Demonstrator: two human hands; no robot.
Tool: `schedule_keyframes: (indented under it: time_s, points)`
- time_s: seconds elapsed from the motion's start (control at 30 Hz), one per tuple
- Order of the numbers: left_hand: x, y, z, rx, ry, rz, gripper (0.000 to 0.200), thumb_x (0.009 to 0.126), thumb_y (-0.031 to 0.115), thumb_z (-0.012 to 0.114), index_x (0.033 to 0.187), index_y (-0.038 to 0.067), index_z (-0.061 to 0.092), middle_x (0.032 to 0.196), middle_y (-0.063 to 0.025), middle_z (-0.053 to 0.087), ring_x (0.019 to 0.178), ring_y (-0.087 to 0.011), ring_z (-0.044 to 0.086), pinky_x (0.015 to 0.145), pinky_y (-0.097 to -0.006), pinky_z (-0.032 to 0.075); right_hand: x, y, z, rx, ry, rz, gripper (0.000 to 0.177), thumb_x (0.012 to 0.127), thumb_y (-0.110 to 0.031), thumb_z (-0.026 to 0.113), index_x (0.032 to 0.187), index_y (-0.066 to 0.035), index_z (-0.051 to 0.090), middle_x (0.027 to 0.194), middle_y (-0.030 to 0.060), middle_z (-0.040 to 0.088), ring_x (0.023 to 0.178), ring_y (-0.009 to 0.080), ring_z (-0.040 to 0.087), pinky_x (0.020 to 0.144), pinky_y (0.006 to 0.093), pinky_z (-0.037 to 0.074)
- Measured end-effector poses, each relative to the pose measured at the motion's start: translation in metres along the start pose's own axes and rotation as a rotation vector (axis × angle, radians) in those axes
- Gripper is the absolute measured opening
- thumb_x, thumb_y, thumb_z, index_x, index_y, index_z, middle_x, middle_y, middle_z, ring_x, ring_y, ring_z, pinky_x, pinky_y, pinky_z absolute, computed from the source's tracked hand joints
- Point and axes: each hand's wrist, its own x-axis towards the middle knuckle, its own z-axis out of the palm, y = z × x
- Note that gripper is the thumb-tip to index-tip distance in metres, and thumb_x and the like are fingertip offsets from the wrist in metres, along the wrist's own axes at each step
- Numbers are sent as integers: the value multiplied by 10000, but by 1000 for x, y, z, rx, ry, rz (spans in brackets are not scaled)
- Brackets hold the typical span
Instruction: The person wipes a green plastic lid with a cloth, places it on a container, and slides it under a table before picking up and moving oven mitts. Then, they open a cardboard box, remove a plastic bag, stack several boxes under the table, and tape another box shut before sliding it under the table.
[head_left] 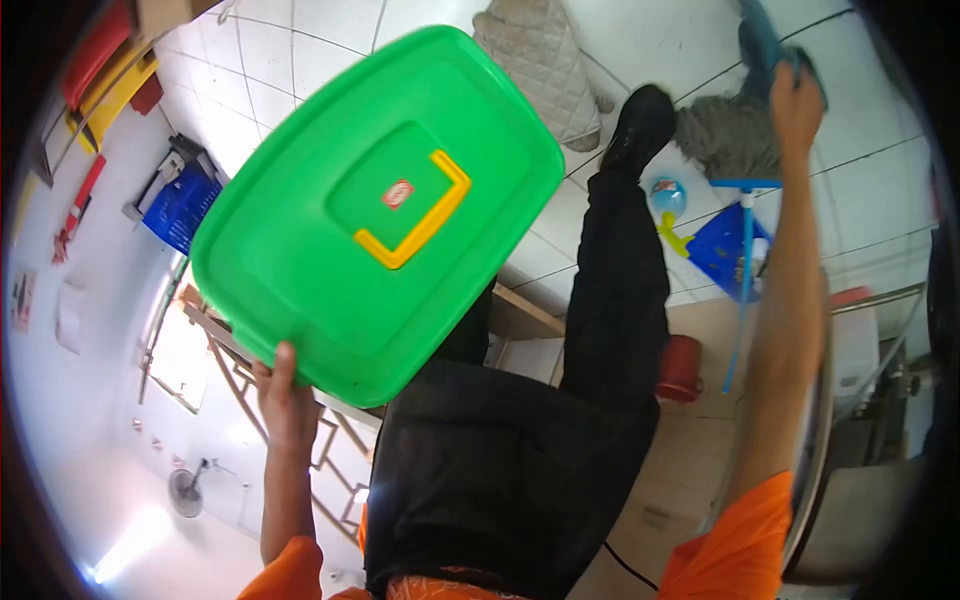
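Note:
My left hand grips the near left edge of a large green plastic lid. The lid is held up, tilted, with its broad face toward me; a yellow folding handle and a small red label sit in its middle. My right arm stretches far to the right, and my right hand is closed on a blue-grey cloth, partly blurred. Just left of that hand a grey shaggy rag lies on the tiles. Whatever is behind the lid is hidden.
A quilted mat lies on the tiled floor beyond my black shoe. Right of my leg are a clear spray bottle, a blue bin, a blue squeegee and a red bucket. A blue basket is at left.

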Motion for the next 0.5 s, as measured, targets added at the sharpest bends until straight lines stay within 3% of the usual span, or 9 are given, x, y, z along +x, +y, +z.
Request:
schedule_keyframes:
  time_s: [0.03, 0.1, 0.17, 0.23, 0.27, 0.3, 0.33, 0.4, 0.5]
  points:
    - [-6, 5, 0, -67, -9, 0, 466, 888, 199, 656, 1285, 42, 470, 1209, -77, 575, 1068, -187, 561, 899, -352, 454, -35, -41, -33, -54, 80, -109, 521, 881, -412, 513, 1053, 69, 611, 1019, 296, 571, 994, 453, 532, 852, 485, 418]
    - [-25, 17, -4, -76, -67, 16, 348, 872, 172, 681, 1168, 34, 562, 1080, -53, 638, 975, -148, 600, 867, -312, 462, -112, -122, -103, 308, -22, -176, 355, 835, -219, 557, 1037, 70, 524, 1016, 260, 488, 966, 410, 500, 880, 466, 399]
    - [-57, 31, -2, -79, -109, 85, 267, 882, 174, 673, 1101, 37, 607, 1029, -36, 653, 944, -116, 599, 850, -287, 463, -202, -204, -180, 467, -288, -290, 375, 810, -162, 532, 1105, 59, 462, 1123, 277, 474, 1044, 429, 489, 970, 444, 383]
    - [-89, 22, 0, -142, -171, 74, 269, 889, 172, 667, 1113, 37, 602, 1032, -29, 648, 933, -105, 595, 830, -275, 466, -279, -273, -248, 653, -605, -448, 384, 790, -186, 611, 1091, 40, 530, 1200, 279, 472, 1161, 419, 458, 1010, 450, 361]
    - [-101, 24, -10, -179, -233, 47, 271, 896, 170, 660, 1124, 38, 596, 1035, -22, 643, 921, -95, 591, 809, -262, 469, -301, -321, -291, 696, -832, -434, 405, 779, -228, 648, 1126, -35, 570, 1229, 241, 456, 1183, 407, 429, 1006, 491, 349]
    - [-111, 24, -25, -218, -244, 70, 271, 896, 170, 660, 1124, 38, 596, 1035, -22, 643, 921, -95, 591, 809, -262, 469, -329, -358, -316, 678, -608, -685, 425, 767, -224, 664, 1175, -135, 583, 1271, 200, 431, 1187, 417, 401, 976, 529, 351]
    - [-119, 21, -37, -242, -305, 49, 270, 902, 173, 654, 1127, 36, 596, 1023, -17, 641, 906, -89, 589, 794, -254, 470, -340, -389, -343, 611, -585, -725, 476, 749, -156, 679, 1212, -201, 574, 1298, 169, 415, 1194, 416, 402, 962, 528, 349]
    - [-147, 26, -66, -318, -361, 50, 273, 903, 195, 656, 1110, 25, 603, 973, -12, 640, 868, -80, 583, 767, -251, 473, -358, -433, -340, 499, -343, -727, 479, 721, -163, 701, 1180, -118, 572, 1245, 175, 458, 1141, 391, 444, 946, 490, 364]
    - [-180, 12, -106, -247, -426, 96, 272, 897, 202, 664, 1084, 13, 610, 938, -18, 646, 841, -82, 585, 754, -255, 476, -332, -496, -326, 819, -237, -513, 340, 775, -179, 685, 1030, 0, 550, 1091, 199, 534, 990, 357, 514, 878, 425, 410]
